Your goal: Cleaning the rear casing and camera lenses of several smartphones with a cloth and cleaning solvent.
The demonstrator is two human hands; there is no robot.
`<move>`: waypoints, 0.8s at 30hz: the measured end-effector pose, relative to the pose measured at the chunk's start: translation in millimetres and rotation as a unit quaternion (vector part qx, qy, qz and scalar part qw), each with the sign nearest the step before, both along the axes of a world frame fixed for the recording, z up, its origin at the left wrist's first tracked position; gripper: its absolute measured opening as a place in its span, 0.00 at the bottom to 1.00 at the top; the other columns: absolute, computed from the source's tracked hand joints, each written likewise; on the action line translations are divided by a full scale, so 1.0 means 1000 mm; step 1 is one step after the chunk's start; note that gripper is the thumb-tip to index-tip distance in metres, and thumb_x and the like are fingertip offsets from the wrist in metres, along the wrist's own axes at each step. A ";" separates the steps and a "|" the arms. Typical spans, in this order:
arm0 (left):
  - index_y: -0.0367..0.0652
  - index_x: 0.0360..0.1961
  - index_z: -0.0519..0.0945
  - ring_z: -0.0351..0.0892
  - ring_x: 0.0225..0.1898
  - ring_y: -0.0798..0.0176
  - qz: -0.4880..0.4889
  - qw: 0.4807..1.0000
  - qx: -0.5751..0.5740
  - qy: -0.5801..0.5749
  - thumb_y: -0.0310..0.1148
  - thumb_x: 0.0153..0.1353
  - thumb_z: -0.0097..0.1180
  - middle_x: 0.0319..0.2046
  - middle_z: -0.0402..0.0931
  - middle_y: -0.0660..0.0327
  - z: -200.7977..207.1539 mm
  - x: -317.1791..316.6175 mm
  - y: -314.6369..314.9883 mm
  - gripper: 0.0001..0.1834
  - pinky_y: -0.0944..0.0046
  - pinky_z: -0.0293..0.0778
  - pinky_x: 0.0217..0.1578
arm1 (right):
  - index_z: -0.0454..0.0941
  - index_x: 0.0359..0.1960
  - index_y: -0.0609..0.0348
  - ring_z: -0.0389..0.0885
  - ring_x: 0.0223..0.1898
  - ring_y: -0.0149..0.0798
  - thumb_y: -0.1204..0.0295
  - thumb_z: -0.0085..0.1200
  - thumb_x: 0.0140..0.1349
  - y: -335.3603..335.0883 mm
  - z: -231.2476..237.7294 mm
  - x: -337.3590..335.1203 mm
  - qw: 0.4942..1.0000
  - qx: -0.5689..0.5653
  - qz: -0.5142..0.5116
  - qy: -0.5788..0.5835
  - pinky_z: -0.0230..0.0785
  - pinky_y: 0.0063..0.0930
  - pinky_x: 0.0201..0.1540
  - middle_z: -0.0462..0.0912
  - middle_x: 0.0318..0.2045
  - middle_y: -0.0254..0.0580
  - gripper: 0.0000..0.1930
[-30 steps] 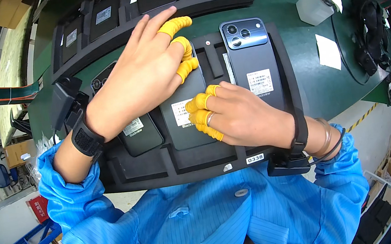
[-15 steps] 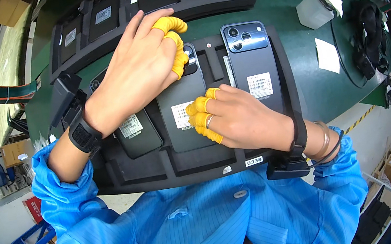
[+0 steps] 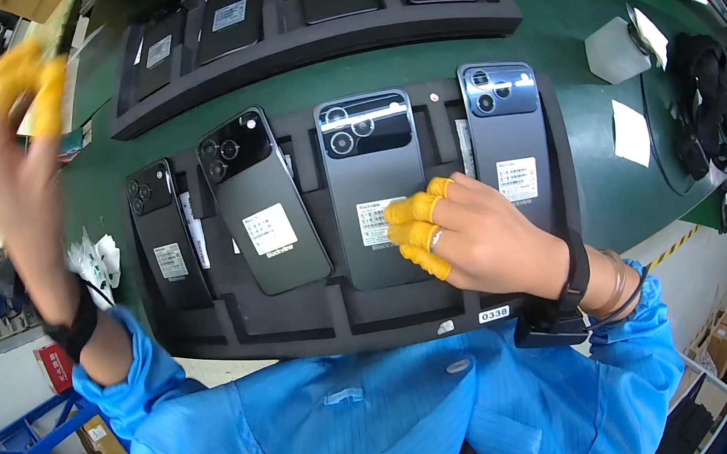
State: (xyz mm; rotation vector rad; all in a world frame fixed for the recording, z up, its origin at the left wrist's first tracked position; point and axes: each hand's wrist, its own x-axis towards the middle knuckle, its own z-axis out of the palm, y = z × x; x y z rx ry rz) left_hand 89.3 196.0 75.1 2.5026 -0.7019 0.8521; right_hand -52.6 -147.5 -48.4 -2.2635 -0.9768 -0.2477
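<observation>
My right hand (image 3: 490,232), in yellow finger cots, rests its fingertips on the back of a dark phone (image 3: 375,174), over its white label. The fingers lie across the phone and do not wrap its edges. My left hand (image 3: 26,172) is raised at the far left, away from the phones, its yellow cots smeared by motion; whether it holds anything is unclear. Left of the touched phone lie a tilted dark phone (image 3: 257,195) and another phone (image 3: 162,232); a grey-blue phone (image 3: 506,133) lies to its right. All are camera side up in a black foam tray (image 3: 281,336).
Behind, a second foam tray (image 3: 310,44) holds several labelled phones on the green table (image 3: 600,194). To the right are a translucent container (image 3: 616,50), a white paper (image 3: 631,134) and black straps with a cable (image 3: 703,100). Clear plastic (image 3: 89,261) lies left of the near tray.
My left hand has lifted off the phones and swung far left, uncovering them. My right hand stays on the same phone. The view has shifted, so the trays sit slightly lower and further right.
</observation>
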 end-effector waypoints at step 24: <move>0.39 0.61 0.66 0.82 0.35 0.65 0.324 0.921 -0.127 0.174 0.31 0.70 0.37 0.44 0.81 0.52 0.013 -0.111 0.168 0.20 0.69 0.78 0.34 | 0.82 0.37 0.63 0.72 0.30 0.40 0.77 0.65 0.46 -0.002 0.012 0.001 0.999 -0.039 0.016 -0.008 0.66 0.30 0.35 0.80 0.35 0.41 0.14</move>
